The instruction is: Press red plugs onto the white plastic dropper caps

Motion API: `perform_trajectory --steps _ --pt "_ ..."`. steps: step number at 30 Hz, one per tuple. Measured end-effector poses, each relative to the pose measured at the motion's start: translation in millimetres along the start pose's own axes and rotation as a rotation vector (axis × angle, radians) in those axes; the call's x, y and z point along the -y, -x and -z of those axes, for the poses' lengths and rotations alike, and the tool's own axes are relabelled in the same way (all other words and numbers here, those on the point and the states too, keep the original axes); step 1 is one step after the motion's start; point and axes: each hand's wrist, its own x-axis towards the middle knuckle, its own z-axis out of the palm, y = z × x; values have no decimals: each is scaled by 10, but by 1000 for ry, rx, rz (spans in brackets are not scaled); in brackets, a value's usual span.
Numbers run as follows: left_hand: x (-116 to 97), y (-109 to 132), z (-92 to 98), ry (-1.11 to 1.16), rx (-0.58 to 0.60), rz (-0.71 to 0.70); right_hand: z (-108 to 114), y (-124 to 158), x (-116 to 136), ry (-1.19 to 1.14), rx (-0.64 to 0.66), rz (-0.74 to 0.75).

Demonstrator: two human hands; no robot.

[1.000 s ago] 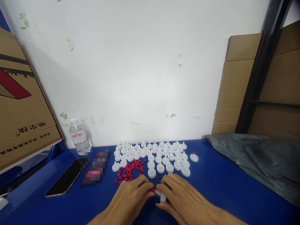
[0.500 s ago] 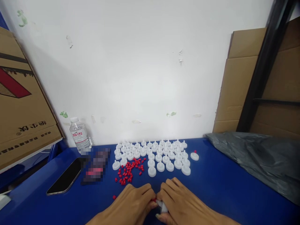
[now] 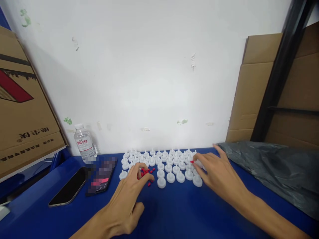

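Note:
My left hand (image 3: 129, 189) is over the loose red caps (image 3: 145, 172), its thumb and fingers curved and apart around some of them; its palm hides the rest. At the right end of the white spouted lids (image 3: 170, 176), my right hand (image 3: 214, 169) has its fingers closed around a white lid, mostly hidden, with a red tip (image 3: 192, 161) showing by the fingertips. The white lids stand in close rows, spouts up. Each small red cap is about as wide as a spout.
On the left of the blue table (image 3: 164, 215) lie a black phone (image 3: 68, 187) and a second, blurred phone (image 3: 103, 177). A water bottle (image 3: 84, 142) stands behind them by the wall. Grey plastic sheeting (image 3: 269, 169) covers the right side, below cardboard (image 3: 251, 89).
My hands have parted from the near edge, where they were together on a white lid and red cap. The left went forward to the red caps, the right forward and right with the lid.

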Motion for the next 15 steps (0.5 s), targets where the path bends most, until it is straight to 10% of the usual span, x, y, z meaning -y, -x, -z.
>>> perform_trajectory --steps 6,15 --pt "27 -77 -94 -146 -79 39 -88 126 -143 413 204 -246" --pt "210 -118 -303 -201 -53 21 -70 117 -81 419 279 -219"
